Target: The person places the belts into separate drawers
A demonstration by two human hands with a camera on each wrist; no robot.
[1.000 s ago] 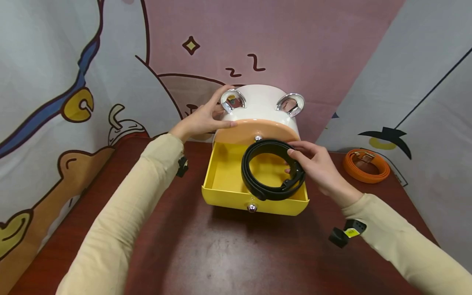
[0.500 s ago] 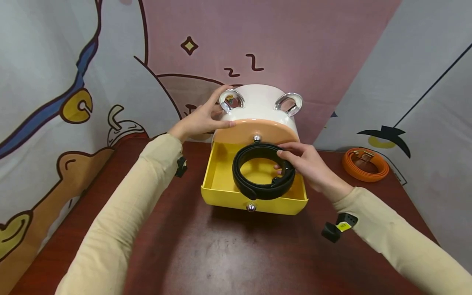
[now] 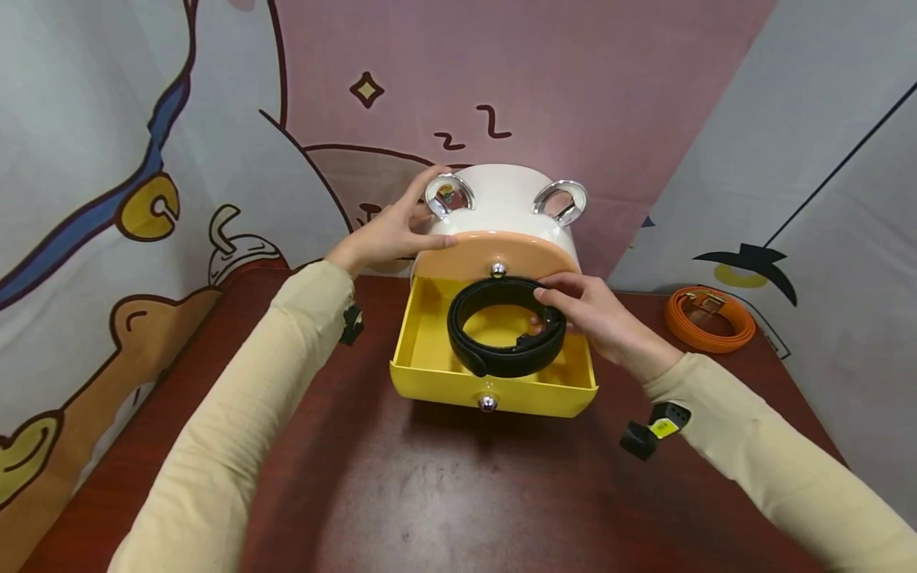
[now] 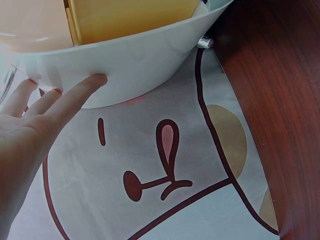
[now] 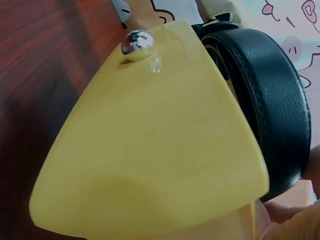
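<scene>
A black leather belt point(image 3: 469, 354), rolled into a ring, is tilted over the pulled-out yellow drawer point(image 3: 494, 395). My right hand point(image 3: 598, 314) pinches the ring's right edge between thumb and fingers. In the right wrist view the belt point(image 5: 285, 100) stands partly above the drawer's front point(image 5: 150, 140), which hides its lower part. My left hand point(image 3: 390, 231) rests on the left side of the white drawer box point(image 3: 505, 195), thumb on its rim. In the left wrist view the fingers point(image 4: 82, 92) lie fairly straight against the white wall.
A coiled orange belt point(image 3: 709, 320) lies at the right back of the dark red table point(image 3: 430, 493). The box has silver ring ears point(image 3: 562, 203) and a shut orange upper drawer point(image 3: 466, 259). A printed cloth point(image 3: 573, 87) hangs behind.
My right hand has moved the black belt left and levelled it somewhat, bringing it lower over the yellow drawer. The left hand stays on the box.
</scene>
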